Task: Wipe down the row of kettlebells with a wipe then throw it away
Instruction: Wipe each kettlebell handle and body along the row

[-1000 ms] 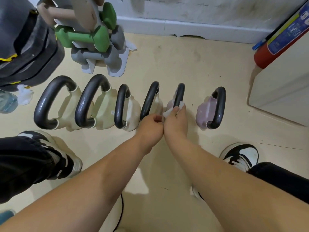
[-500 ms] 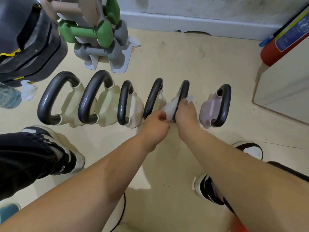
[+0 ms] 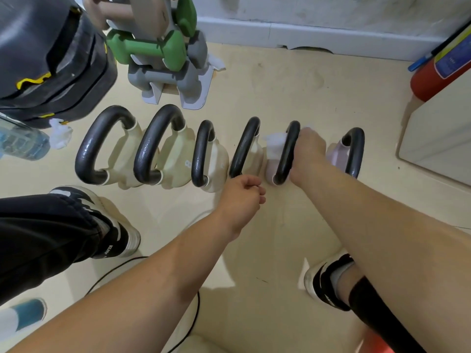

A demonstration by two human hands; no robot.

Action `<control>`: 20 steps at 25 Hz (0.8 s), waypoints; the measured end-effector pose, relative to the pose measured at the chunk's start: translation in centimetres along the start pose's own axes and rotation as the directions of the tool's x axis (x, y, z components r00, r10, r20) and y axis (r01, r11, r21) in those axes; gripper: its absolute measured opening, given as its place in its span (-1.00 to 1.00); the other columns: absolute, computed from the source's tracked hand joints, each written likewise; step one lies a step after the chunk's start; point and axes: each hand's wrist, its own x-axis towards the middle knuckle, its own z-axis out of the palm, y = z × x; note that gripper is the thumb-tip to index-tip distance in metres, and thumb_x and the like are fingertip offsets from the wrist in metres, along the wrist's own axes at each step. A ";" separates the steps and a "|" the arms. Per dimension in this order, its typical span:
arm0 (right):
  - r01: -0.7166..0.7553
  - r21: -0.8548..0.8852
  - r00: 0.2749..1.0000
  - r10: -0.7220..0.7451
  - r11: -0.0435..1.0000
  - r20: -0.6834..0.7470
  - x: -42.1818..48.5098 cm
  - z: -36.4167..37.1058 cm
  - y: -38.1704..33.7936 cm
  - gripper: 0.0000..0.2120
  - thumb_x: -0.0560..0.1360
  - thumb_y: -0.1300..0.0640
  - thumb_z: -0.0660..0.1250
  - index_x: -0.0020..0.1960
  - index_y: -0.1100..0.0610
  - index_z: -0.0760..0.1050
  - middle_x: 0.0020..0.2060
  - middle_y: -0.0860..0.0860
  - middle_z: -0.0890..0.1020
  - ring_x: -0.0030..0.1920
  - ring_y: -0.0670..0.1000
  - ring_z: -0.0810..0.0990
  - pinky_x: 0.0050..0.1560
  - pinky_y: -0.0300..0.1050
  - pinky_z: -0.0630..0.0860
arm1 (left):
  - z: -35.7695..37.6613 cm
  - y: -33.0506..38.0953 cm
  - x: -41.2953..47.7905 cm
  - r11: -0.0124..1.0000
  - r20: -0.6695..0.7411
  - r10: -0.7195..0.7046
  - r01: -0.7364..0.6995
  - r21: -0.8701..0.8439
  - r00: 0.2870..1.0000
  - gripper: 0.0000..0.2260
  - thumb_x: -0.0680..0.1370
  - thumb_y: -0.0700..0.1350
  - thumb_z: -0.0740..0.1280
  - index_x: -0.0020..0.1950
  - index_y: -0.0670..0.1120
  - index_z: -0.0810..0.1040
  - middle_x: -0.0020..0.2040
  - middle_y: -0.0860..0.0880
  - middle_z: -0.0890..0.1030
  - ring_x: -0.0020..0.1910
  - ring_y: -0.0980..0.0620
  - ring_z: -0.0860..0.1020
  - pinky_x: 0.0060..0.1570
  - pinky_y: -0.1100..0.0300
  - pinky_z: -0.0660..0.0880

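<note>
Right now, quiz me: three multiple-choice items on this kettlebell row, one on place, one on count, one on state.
1. Where is the wipe?
A. On the fifth kettlebell from the left, under the right hand
B. On the floor by the bottle
C. In the left hand

2. How many kettlebells stand in the row?
A. Four
B. Six
C. Eight

3. What is the left hand doing?
A. Gripping a dumbbell
B. Lying flat on the floor
C. Loosely curled, holding nothing visible

Answers: 1 A, white wipe shows beside that handle; 2 B, six black handles; 3 C, the fingers are curled near the fourth kettlebell.
</note>
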 end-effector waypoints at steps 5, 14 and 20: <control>0.087 -0.129 0.996 -0.084 0.988 0.031 -3.3 0.0 3.1 -0.57 0.70 -0.09 -0.01 -0.02 0.08 0.56 -0.22 0.00 0.62 -0.18 0.08 0.58 -0.22 -0.14 0.44 | 0.3 -0.4 -1.5 1.000 0.019 0.014 -0.013 -0.025 1.000 -0.75 0.63 -0.28 0.18 0.23 -0.11 0.56 0.08 -0.10 0.67 -0.06 0.02 0.64 0.12 0.04 0.61; 0.058 -0.289 0.996 -0.038 0.955 0.076 -7.0 -2.2 1.9 -0.68 0.67 0.10 0.05 0.21 0.23 0.49 -0.01 0.07 0.62 -0.09 0.10 0.61 -0.13 -0.12 0.56 | 1.1 -0.1 -1.7 0.993 0.063 -0.017 0.024 -0.119 0.998 -0.64 0.65 0.15 0.24 0.20 -0.08 0.64 0.07 -0.09 0.68 0.04 -0.02 0.68 0.18 -0.03 0.63; 0.193 -0.406 0.879 0.027 0.893 0.476 -6.0 -3.8 -2.0 -0.70 0.64 0.14 0.11 0.22 0.26 0.51 0.00 0.27 0.71 -0.09 0.26 0.73 -0.01 0.16 0.67 | 0.1 2.3 -0.7 0.859 0.193 -0.025 0.119 -0.498 0.981 -0.55 0.63 0.27 0.24 0.39 0.03 0.56 0.23 -0.04 0.70 0.21 -0.01 0.67 0.26 0.01 0.56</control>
